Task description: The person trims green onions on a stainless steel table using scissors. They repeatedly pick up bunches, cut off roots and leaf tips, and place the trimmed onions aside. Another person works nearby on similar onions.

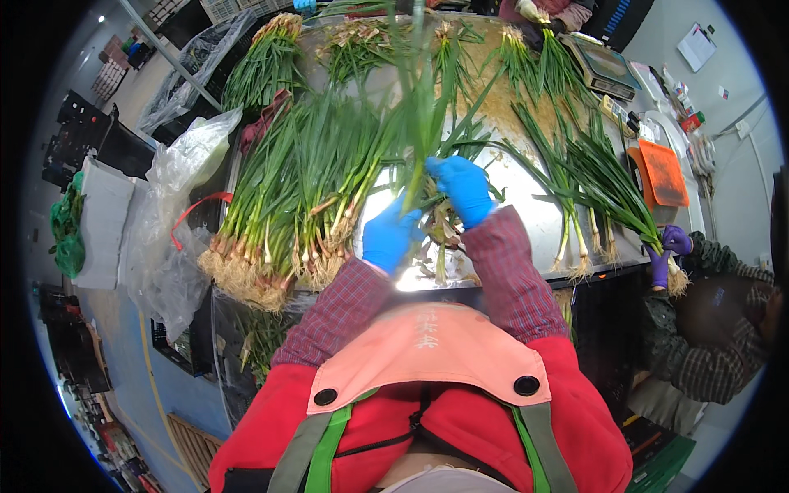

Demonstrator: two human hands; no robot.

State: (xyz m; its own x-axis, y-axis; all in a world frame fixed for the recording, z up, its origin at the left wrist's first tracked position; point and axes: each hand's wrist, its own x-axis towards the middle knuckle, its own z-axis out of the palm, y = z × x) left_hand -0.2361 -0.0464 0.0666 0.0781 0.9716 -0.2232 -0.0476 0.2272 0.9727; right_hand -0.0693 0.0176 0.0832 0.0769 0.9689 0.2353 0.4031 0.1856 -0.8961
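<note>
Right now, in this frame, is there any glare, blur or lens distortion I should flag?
Head view: strong glare off the steel table just past the left hand; the raised green onions above the right hand are motion-blurred; fisheye bends the table's edges, and black vignette fills the corners.

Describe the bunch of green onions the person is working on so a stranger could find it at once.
On the long metal table, look at the near edge's middle. The upright bunch of green onions is gripped by the left hand and right hand, both blue-gloved. Unlike the flat-lying piles, it stands lifted.
</note>
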